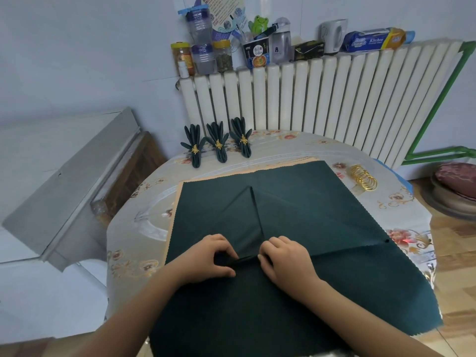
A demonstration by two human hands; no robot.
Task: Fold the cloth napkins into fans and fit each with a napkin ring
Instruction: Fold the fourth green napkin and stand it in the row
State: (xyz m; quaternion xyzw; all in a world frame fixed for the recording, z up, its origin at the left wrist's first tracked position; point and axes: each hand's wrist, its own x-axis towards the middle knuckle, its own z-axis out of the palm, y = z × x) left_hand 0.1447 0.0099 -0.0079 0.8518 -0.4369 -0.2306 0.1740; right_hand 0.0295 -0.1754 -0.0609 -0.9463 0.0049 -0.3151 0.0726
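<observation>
A dark green cloth napkin (296, 210) lies spread over the table, with a raised crease running from its middle toward me. My left hand (206, 256) and my right hand (286, 258) sit close together on its near part, each pinching a small pleat of the cloth between fingers and thumb. Three finished green fan napkins (219, 144) with gold leaf rings stand in a row at the table's far edge. A stack of gold napkin rings (363, 179) lies to the right of the cloth.
The table carries a floral tablecloth (401, 210). A white radiator (334, 96) behind it holds jars, bottles, a kettle and a kitchen roll. A grey cabinet (77, 181) stands on the left, and a cushioned stool (456, 186) on the right.
</observation>
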